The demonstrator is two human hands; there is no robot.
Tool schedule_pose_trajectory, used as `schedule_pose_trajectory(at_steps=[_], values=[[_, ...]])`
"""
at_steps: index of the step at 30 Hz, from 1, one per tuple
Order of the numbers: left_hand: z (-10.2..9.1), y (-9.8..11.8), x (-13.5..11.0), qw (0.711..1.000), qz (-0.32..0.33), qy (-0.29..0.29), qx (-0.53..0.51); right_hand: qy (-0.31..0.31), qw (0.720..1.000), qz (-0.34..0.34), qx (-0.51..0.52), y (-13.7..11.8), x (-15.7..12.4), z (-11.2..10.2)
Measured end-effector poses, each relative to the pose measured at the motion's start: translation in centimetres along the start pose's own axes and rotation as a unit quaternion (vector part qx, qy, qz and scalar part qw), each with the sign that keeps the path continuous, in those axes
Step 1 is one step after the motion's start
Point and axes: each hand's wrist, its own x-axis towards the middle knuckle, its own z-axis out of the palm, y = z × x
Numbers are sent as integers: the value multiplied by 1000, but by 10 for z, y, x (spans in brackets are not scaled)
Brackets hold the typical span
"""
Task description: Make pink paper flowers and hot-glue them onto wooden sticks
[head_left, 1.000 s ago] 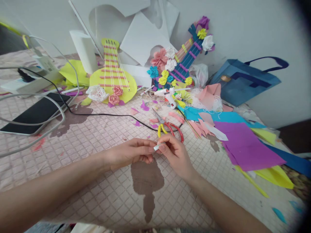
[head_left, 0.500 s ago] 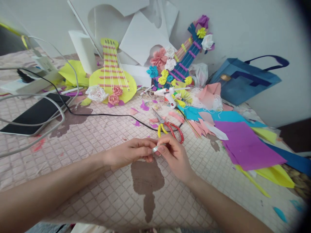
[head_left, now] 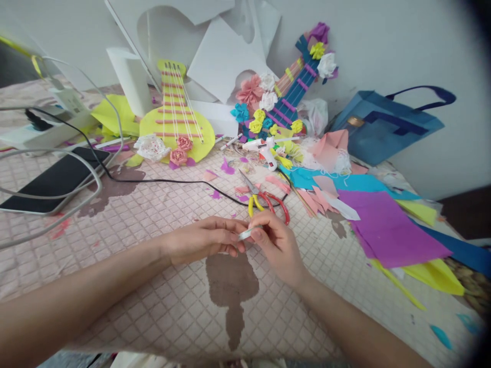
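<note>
while the right hand [head_left: 278, 246] has its grip pinched on a pale strip [head_left: 245, 234], the left hand [head_left: 199, 239] sits at the other end, can't tell if it's gripping. looks like fiddly handling, next move prob calls for a light touch. strip's narrow, whitish, slanted, over the quilted cloth [head_left: 161, 317]

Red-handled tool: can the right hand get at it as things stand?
Probably yes: the red-handled tool lies just beyond the right hand, with nothing visible blocking its near handle. But those fingers pinch a small pale strip, which would likely need releasing first.
</note>
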Motion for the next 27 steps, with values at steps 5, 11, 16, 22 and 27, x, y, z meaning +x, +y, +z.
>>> schedule_pose_trajectory(at_steps=[5,11,16,22,27], values=[[-1,-2,0,1000,-3,4,6,-3,1000,-9,-16,-1,0,0],[-5,-6,1,1000,-5,-8,20,-3,1000,-13,-21,-1,-1,2],[-6,-7,0,1000,-2,-14,16,-4,1000,-10,-25,-1,-1,1],[-6,-6,0,1000,-9,-9,4,-4,1000,-18,-24,-2,-1,1],[-4,-8,1,1000,4,-12,4,-3,999,-23,-27,-2,-1,0]])
